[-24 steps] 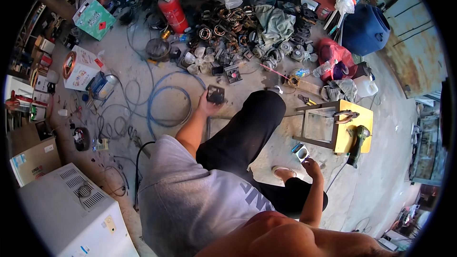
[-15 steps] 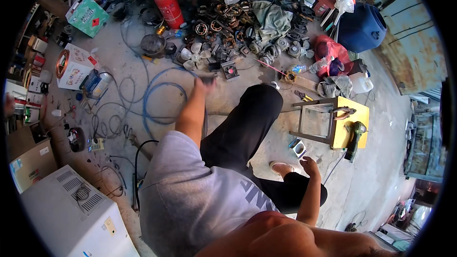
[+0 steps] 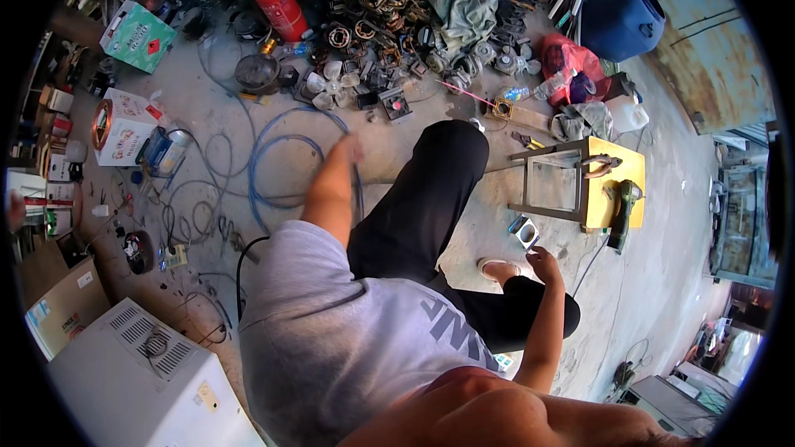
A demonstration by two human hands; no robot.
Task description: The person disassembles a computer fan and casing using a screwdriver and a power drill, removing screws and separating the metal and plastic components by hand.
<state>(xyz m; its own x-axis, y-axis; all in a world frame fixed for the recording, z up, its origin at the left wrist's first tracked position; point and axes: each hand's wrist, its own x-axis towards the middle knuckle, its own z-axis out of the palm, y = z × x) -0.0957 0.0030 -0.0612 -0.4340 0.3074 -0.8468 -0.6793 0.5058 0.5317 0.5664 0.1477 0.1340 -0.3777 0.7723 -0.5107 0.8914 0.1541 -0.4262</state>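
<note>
My left hand [image 3: 351,149] is over the floor at the right edge of a blue coiled hose [image 3: 291,142], left of my black-clad knee. Motion smears its fingers, and no held thing shows in it. My right hand [image 3: 544,265] is low on the right, fingers bent together. Its fingertips meet the near edge of a small blue-and-white box [image 3: 524,233] with a round opening. Whether they pinch the box or something smaller cannot be made out. Beyond it stands a yellow-topped stool [image 3: 596,215] bearing a green-and-black power tool [image 3: 623,213] and pliers [image 3: 602,165].
Scrap motor parts [image 3: 377,25], a red fire extinguisher [image 3: 280,5] and a fan blade [image 3: 333,85] crowd the far floor. A blue drum [image 3: 623,18] stands far right. Cartons [image 3: 126,126], loose wires and a white appliance [image 3: 141,372] lie along the left.
My view has shifted, so most floor items appear higher. The dark patch beside my left hand earlier no longer shows there. My right hand stays close by the small box.
</note>
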